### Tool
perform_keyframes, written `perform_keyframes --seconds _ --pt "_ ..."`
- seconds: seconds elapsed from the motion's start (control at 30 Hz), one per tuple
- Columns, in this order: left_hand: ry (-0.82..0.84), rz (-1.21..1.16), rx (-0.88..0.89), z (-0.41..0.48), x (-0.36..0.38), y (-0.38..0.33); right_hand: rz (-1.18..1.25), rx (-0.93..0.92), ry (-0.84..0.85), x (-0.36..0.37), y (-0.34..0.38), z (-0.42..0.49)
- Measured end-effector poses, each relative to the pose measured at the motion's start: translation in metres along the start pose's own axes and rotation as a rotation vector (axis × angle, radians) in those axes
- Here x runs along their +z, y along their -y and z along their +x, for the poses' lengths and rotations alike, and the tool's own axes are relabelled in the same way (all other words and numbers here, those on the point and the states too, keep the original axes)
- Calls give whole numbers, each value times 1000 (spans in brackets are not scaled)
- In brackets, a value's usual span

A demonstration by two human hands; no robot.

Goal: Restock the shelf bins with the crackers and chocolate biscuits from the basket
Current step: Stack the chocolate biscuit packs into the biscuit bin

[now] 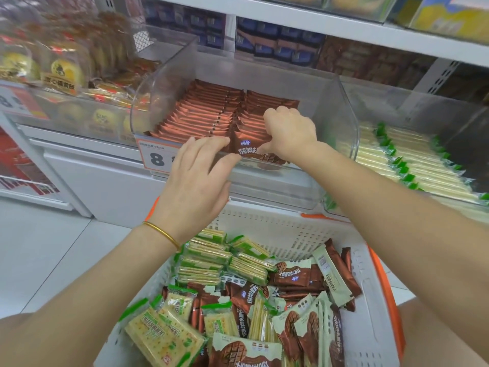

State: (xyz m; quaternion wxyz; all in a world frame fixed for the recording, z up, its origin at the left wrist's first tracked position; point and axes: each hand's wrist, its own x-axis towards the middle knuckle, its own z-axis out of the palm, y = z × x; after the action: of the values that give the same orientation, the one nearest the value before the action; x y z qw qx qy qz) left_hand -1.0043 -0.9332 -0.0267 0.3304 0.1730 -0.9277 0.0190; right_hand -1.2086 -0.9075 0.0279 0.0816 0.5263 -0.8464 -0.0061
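The white shelf (105, 176) carried a line of clear bins. The white basket (370, 287) sat below it, just in front of the person, heaped with green-trimmed crackers (206, 263) and loose chocolate biscuits (293, 274). The middle clear bin (344, 107) jutted forward of the shelf and held chocolate biscuit packets (201, 112) standing on edge in two rows, each packet's long axis across the bin, the rows running front to back. The right row stopped short of the bin's right wall, so open room lay on that side and at the back. The cracker bin (397, 160) lay close alongside on the right. The right hand (291, 131) was inside the bin over the right row, fingers curled down behind several packets and thumb against the front packet (248, 149), gripping that bunch. The left hand (195, 176), nearer the basket, hovered at the front lip, fingers straight and close together, tips at the front packet's left edge. Squaring the row looked the step in hand.
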Motion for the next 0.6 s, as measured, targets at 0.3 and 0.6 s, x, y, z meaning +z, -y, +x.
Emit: perform_keyframes --seconds 0.3,0.6 --pt "267 -125 261 -31 18 -38 481 -72 20 3 -16 -140" --pt "454 -215 251 -50 39 -52 118 -306 1057 165 -49 -219"
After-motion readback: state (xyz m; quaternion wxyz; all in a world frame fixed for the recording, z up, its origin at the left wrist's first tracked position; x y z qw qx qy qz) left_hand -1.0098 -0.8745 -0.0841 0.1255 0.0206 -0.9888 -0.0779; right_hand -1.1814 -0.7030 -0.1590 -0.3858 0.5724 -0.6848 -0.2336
